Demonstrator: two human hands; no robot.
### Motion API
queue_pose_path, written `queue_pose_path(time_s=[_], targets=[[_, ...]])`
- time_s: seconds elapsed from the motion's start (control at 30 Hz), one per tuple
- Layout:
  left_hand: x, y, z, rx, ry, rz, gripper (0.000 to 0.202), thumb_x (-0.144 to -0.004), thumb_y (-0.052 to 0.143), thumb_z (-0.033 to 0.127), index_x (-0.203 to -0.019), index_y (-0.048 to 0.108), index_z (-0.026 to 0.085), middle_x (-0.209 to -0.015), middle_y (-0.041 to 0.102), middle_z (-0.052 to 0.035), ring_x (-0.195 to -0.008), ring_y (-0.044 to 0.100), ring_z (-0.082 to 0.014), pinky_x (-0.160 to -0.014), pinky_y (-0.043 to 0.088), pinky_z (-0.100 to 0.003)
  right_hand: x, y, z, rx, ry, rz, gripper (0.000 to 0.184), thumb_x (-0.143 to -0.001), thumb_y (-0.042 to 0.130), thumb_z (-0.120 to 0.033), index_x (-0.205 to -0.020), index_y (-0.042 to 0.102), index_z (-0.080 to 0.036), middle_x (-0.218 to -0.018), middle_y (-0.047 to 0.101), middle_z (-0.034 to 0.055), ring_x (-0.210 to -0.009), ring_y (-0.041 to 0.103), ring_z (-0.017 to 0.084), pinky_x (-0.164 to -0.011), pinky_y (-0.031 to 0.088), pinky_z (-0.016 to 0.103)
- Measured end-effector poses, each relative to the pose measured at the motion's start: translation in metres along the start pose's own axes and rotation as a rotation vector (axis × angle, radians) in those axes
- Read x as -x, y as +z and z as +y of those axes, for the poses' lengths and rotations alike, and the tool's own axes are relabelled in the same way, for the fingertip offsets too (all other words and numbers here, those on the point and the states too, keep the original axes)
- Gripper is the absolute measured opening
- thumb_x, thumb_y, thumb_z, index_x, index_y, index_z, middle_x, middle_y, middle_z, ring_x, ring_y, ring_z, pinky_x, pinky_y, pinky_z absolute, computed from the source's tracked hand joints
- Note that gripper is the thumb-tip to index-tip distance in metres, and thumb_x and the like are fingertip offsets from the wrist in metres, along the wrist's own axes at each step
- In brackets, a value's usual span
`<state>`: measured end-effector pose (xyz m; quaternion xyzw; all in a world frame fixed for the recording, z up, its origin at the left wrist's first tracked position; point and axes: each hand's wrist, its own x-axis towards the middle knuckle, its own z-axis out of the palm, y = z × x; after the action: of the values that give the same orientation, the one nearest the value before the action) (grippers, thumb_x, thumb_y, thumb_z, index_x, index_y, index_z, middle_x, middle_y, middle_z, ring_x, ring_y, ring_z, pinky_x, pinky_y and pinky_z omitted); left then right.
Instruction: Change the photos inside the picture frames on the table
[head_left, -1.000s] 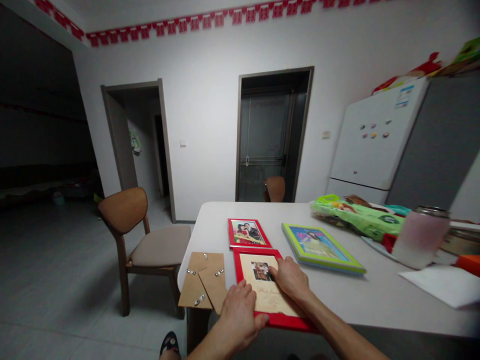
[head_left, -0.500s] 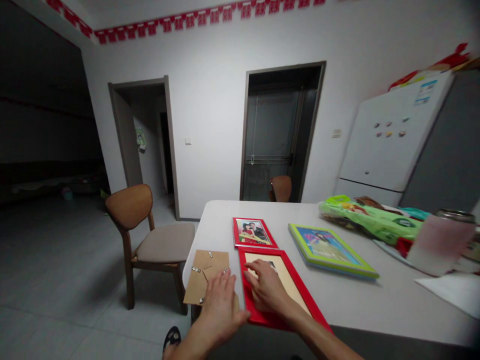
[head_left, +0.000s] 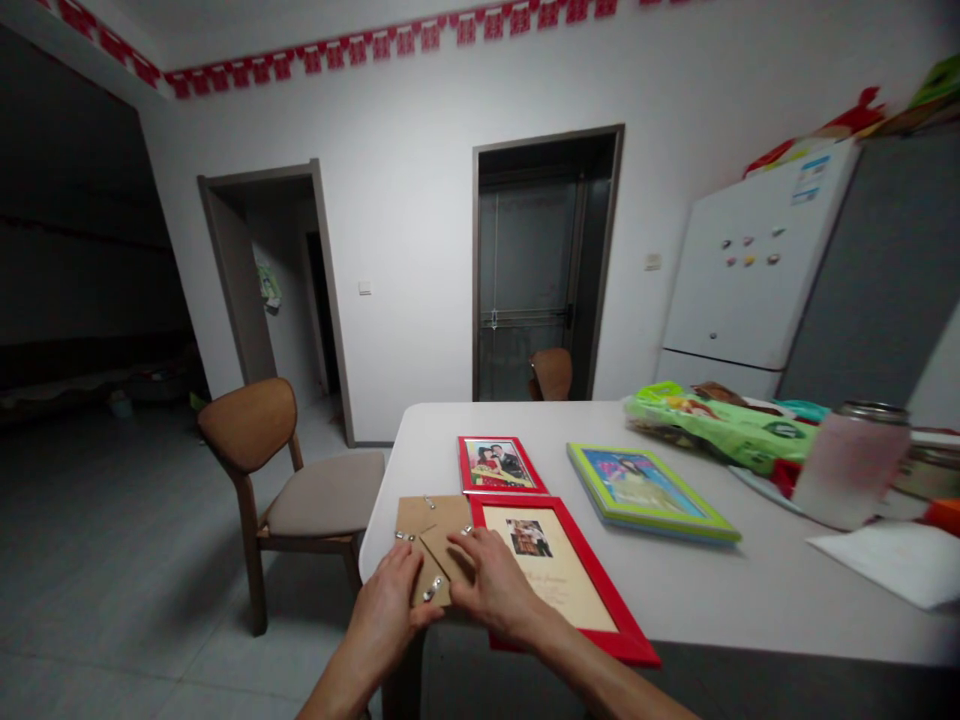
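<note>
A brown picture-frame backing board (head_left: 416, 512) with small metal clips and a cut flap lies at the table's near left corner. My left hand (head_left: 384, 600) grips its left and near edges, fingers on top and thumb at the front. On the board's right side, my right hand (head_left: 496, 588) has fingers near a clip and its thumb at the near edge. Touching the board on the right, a large red picture frame (head_left: 592, 565) lies face up with a cream insert and small photo; my right wrist covers part of it. Behind sits a smaller red photo frame (head_left: 463, 467).
Green picture frames (head_left: 660, 500) are stacked right of the red ones. Farther right are a green plastic package (head_left: 720, 425), a pinkish jar (head_left: 851, 470) and a white paper sheet (head_left: 889, 560). A wooden chair (head_left: 251, 430) stands left of the white table (head_left: 427, 430).
My right hand has moved left from the large red frame to the backing board, uncovering the small photo. My left hand has shifted to the board's left side. The view has turned slightly right.
</note>
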<state>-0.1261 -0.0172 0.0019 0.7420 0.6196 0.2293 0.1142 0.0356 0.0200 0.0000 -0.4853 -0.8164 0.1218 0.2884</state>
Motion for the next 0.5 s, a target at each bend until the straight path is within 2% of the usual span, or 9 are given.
queue_pose_path(time_s=[0.13,0.23,0.37,0.5], targets=[[-0.009,0.011,0.044,0.014,0.109,-0.029,0.049,-0.061,0.064,0.027,-0.106,0.048,0.016,-0.121,0.044,-0.0103,-0.113,0.037,-0.0221,-0.095,0.029,-0.033,0.02,-0.043,0.032,0.016,-0.006,0.027,0.045,-0.058,0.05,-0.02,-0.103,0.056,-0.017,-0.099,0.054,0.009,-0.093,0.047,0.021,-0.083,0.034,0.031],[-0.015,0.028,0.072,0.022,0.175,-0.076,0.044,-0.063,0.063,0.031,-0.102,0.049,0.018,-0.115,0.047,-0.0081,-0.107,0.042,-0.0218,-0.09,0.034,-0.031,0.036,-0.065,0.058,0.063,0.05,-0.004,0.044,-0.058,0.048,-0.022,-0.101,0.058,-0.015,-0.098,0.055,0.009,-0.091,0.049,0.02,-0.082,0.036,0.03],[-0.02,0.049,0.09,-0.009,0.203,-0.125,0.041,-0.064,0.062,0.035,-0.099,0.05,0.018,-0.108,0.049,-0.0061,-0.099,0.045,-0.0208,-0.085,0.036,-0.029,0.05,-0.073,0.085,0.127,0.099,-0.018,0.042,-0.057,0.049,-0.025,-0.097,0.06,-0.015,-0.096,0.057,0.0085,-0.089,0.05,0.02,-0.081,0.036,0.029],[-0.026,0.059,0.089,-0.057,0.207,-0.161,0.038,-0.066,0.059,0.037,-0.097,0.051,0.017,-0.106,0.051,-0.0057,-0.096,0.046,-0.0209,-0.084,0.036,-0.03,0.052,-0.068,0.098,0.145,0.139,-0.025,0.04,-0.057,0.048,-0.027,-0.094,0.062,-0.017,-0.094,0.058,0.0075,-0.087,0.051,0.02,-0.078,0.037,0.028]])
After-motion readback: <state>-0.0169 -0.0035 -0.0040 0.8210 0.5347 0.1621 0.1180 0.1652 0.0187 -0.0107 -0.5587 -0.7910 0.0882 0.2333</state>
